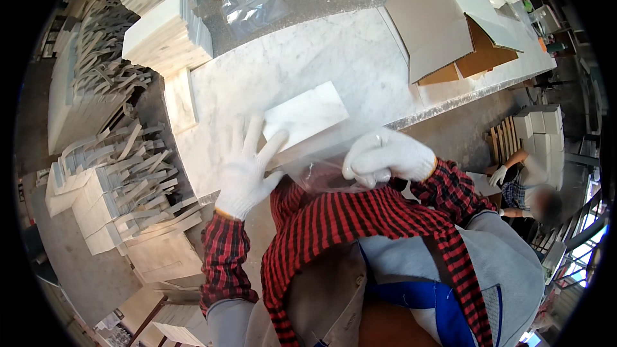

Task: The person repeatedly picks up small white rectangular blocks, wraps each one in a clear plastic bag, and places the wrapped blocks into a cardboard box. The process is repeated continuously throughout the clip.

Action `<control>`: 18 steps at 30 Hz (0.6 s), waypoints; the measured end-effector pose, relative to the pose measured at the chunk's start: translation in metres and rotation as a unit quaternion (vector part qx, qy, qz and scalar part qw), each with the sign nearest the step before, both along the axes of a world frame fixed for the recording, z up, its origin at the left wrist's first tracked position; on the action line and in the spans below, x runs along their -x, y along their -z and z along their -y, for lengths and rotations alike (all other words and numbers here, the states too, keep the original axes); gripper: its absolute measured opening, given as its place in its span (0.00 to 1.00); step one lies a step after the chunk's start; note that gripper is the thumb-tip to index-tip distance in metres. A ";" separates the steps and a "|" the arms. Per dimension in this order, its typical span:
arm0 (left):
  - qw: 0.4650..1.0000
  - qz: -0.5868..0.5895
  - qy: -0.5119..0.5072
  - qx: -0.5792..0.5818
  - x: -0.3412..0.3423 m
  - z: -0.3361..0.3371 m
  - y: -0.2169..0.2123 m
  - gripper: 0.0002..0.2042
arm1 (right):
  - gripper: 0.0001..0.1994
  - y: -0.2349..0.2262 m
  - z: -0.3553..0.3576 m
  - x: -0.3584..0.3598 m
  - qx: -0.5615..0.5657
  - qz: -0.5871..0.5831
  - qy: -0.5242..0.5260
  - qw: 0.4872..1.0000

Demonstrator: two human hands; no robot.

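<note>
Two gloved hands at marble tile on marble table: left hand open, fingers spread beside tile; right hand closed, pinching clear plastic bag just below tile.

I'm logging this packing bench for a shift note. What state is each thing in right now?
left hand: gloved, open, flat on the slab's edge.
right hand: gloved, closed on the clear bag.
marble tile: flat, partly inside the bag.
clear bag: mouth open.
cardboard box: flaps open.
tile stack: piled, unbagged.
</note>
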State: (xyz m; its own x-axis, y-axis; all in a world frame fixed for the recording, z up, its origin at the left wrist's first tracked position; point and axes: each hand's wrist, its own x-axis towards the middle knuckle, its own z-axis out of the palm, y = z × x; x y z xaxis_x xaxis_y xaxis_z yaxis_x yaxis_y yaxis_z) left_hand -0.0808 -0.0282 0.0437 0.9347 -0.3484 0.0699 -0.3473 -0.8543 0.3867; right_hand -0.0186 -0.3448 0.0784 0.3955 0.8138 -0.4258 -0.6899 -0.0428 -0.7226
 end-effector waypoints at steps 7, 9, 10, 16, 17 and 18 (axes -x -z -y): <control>0.845 -0.110 -0.267 0.450 -0.046 0.033 0.033 0.19 | 0.23 0.009 -0.066 -0.075 0.080 0.222 0.183 0.954; 0.722 -0.191 -0.334 0.575 -0.055 0.027 0.026 0.17 | 0.24 0.033 -0.075 -0.109 0.123 0.308 0.133 0.934; 0.705 -0.196 -0.333 0.595 -0.060 0.022 0.033 0.17 | 0.24 0.037 -0.080 -0.121 0.153 0.343 0.110 0.920; 0.701 -0.248 -0.334 0.580 -0.072 -0.002 0.054 0.15 | 0.24 0.050 -0.097 -0.147 0.286 0.284 0.010 0.915; 0.701 -0.251 -0.336 0.576 -0.073 -0.005 0.056 0.14 | 0.24 0.053 -0.098 -0.152 0.305 0.289 -0.013 0.907; 0.689 -0.243 -0.330 0.598 -0.074 -0.005 0.056 0.14 | 0.24 0.062 -0.093 -0.155 0.262 0.272 -0.008 0.926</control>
